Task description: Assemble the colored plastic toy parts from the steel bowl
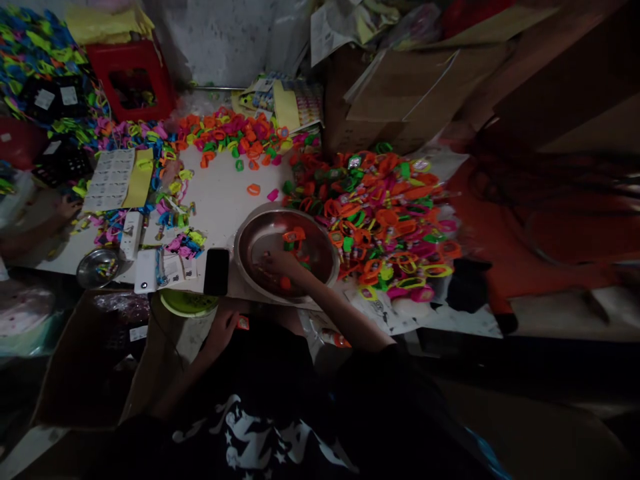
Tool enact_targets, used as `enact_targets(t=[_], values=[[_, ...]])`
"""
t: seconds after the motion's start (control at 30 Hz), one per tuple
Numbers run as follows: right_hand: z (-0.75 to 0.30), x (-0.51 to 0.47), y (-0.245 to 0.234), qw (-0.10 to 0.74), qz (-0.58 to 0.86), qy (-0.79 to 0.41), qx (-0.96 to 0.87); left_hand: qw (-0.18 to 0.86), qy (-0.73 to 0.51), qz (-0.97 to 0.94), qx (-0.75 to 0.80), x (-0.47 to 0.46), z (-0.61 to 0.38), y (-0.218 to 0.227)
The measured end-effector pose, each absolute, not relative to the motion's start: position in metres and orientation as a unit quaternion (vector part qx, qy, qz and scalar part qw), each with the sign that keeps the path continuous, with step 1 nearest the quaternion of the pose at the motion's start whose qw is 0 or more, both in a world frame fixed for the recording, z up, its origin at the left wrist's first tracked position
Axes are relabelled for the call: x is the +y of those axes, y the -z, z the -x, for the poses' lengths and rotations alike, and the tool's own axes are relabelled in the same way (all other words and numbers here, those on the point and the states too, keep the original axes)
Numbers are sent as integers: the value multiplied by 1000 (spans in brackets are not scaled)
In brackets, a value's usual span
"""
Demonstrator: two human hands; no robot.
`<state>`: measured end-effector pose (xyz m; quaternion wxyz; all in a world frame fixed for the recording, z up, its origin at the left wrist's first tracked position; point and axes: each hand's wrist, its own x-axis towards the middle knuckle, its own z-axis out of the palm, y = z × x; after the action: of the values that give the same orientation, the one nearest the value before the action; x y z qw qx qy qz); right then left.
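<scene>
My left hand (pixel 223 330) is low by my lap, its fingers closed on a small orange toy watch (pixel 243 323). My right hand (pixel 285 265) reaches into a round metal basin (pixel 239 267) at the table's front edge. Its fingers are pinched together near the basin floor, and what lies between them is too dim to make out. Orange and green plastic pieces (pixel 295 237) lie in the basin beyond that hand. To the right of the basin spreads a large heap of bright toy watches (pixel 385 220).
A black phone (pixel 217 272), a white power bank (pixel 145 271) and a small metal bowl (pixel 98 268) line the front edge. Behind stand a red stool (pixel 133 80) and a cardboard box (pixel 425 87). Another person's hand (pixel 65 210) is at far left. An open carton (pixel 90 360) stands below.
</scene>
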<state>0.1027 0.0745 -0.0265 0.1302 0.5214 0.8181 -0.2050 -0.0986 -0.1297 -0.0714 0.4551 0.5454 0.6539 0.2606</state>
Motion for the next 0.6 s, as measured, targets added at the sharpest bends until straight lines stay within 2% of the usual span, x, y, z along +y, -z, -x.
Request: enact_targets(t=[0.2,0.6], values=[[-126,91,16,142,-437,171,872,465,-267,-545,644,-130,95,75],[-120,82,35,156,-247,66,954,465,-269,-540,649,-131,94,72]])
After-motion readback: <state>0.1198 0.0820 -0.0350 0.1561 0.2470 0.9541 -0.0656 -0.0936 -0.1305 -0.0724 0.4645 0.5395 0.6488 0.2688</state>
